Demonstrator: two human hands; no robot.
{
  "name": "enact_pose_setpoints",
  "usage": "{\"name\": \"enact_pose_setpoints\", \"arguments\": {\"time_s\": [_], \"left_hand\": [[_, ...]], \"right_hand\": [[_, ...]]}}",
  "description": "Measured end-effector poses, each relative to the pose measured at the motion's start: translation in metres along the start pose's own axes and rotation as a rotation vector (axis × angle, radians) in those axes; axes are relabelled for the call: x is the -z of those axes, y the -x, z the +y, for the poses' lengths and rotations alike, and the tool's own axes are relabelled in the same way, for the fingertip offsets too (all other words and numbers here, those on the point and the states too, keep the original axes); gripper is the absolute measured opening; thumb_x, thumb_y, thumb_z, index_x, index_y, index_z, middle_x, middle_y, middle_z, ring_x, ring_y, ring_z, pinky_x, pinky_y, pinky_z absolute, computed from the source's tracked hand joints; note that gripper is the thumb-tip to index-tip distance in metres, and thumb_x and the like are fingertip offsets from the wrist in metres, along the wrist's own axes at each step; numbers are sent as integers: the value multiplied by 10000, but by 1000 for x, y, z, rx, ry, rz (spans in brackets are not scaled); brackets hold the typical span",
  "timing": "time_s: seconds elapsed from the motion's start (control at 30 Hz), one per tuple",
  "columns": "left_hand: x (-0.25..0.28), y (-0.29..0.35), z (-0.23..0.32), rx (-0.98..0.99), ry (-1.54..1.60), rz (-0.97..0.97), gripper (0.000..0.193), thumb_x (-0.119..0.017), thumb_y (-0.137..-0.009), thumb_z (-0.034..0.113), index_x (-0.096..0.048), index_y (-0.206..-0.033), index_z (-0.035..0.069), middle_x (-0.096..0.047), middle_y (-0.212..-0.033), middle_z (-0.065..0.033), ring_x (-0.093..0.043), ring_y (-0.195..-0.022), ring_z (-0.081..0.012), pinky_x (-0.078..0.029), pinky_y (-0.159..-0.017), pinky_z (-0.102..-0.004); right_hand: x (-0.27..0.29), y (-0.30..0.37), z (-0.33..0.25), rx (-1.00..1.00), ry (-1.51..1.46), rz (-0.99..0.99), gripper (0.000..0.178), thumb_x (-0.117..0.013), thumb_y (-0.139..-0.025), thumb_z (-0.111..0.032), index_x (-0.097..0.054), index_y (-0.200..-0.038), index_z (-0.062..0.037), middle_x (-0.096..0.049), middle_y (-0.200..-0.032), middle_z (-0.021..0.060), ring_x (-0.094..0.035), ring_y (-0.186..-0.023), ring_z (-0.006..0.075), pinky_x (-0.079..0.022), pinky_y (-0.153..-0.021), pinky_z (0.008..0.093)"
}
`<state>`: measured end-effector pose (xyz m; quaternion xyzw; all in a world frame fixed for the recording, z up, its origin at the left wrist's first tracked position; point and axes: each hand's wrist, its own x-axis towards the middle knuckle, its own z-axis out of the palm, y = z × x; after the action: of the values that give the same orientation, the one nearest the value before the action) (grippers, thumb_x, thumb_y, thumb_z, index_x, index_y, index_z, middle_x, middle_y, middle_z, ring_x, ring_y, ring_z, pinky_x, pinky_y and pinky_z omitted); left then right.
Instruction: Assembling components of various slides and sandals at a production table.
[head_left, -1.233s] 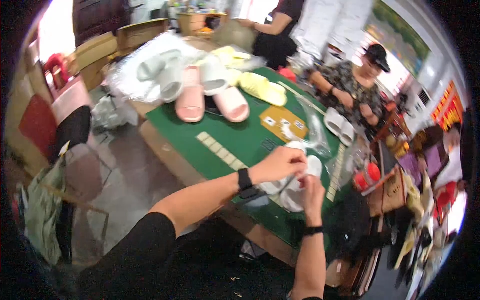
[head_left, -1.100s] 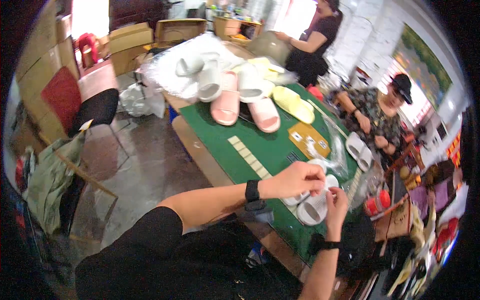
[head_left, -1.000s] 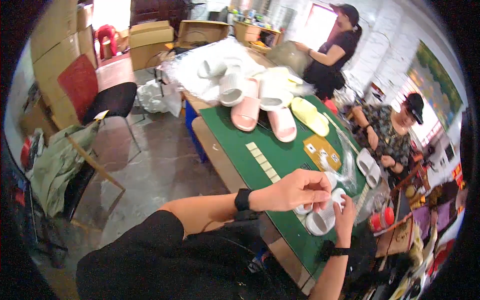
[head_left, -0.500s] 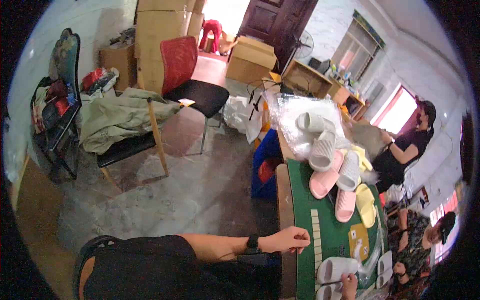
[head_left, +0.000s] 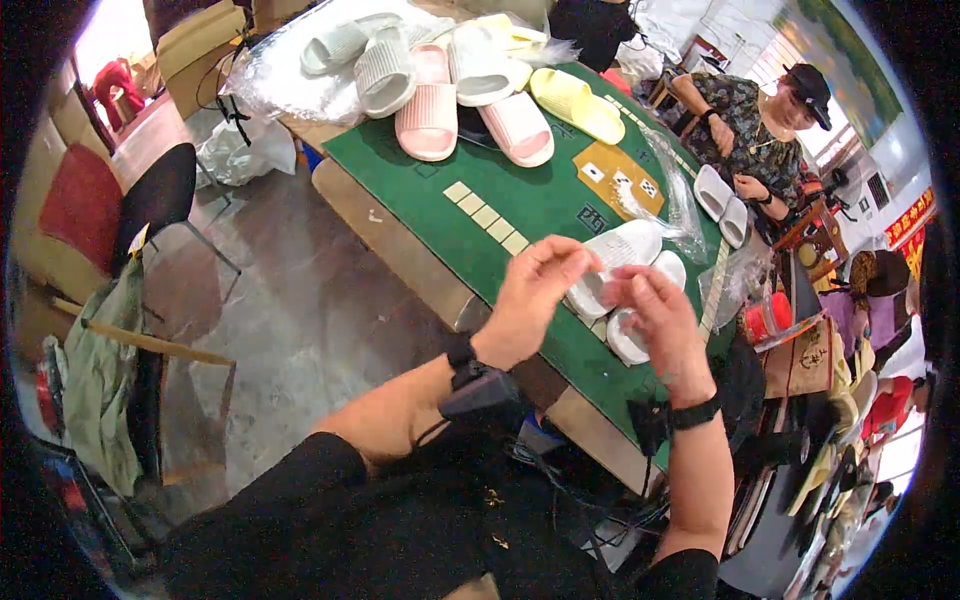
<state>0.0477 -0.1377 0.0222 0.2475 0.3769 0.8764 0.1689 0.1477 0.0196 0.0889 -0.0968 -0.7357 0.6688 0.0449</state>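
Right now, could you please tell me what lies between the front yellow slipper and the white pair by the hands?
In the head view, a tan patch on the green tabletop lies between them, with something white on it and clear plastic alongside.

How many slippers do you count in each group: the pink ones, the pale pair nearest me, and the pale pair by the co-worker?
Pink slippers: 2
Pale slippers nearest you: 2
Pale slippers by the co-worker: 2
Total: 6
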Motion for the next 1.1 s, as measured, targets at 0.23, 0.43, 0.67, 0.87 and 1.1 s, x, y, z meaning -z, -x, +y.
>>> {"name": "enact_pose_setpoints", "arguments": {"time_s": [0.23,0.43,0.67,0.87,1.1], "left_hand": [[-38,-3,-15,82,159,-54,203,-609,-976,192,-639,-1092,27,-670,-1080,-44,-609,-936,-122,-504,-814,-279],[-30,-19,-26,73,48,-48,210,-620,-968,182,-652,-1094,17,-680,-1067,-53,-603,-956,-99,-475,-865,-263],[13,-27,-32,136,-526,-118,165,-627,-948,124,-684,-1045,3,-700,-981,-31,-627,-899,-105,-491,-836,-264],[18,-18,-43,21,-905,-171,145,-666,-882,115,-714,-984,25,-709,-889,-120,-679,-765,-192,-538,-701,-316],[24,-25,-56,-174,-1206,-292,146,-652,-851,119,-714,-969,60,-687,-874,-150,-655,-815,-335,-533,-728,-411]], "right_hand": [[-14,19,-4,-182,-188,-20,303,-607,-972,-267,-562,-1159,-33,-672,-968,60,-666,-884,150,-479,-612,239],[25,17,-12,-174,-83,51,121,-616,-949,-176,-622,-969,-57,-594,-757,-2,-597,-695,95,-443,-549,215],[139,-38,-38,370,1074,572,92,-651,-829,-67,-657,-918,-46,-662,-794,124,-628,-767,270,-480,-684,343],[153,-94,27,373,1474,277,24,-684,-748,-104,-687,-768,-92,-661,-815,124,-573,-880,348,-467,-788,428],[123,-141,60,132,1140,-281,133,-655,-742,-59,-728,-852,-73,-699,-742,79,-628,-687,226,-498,-647,350]]}}
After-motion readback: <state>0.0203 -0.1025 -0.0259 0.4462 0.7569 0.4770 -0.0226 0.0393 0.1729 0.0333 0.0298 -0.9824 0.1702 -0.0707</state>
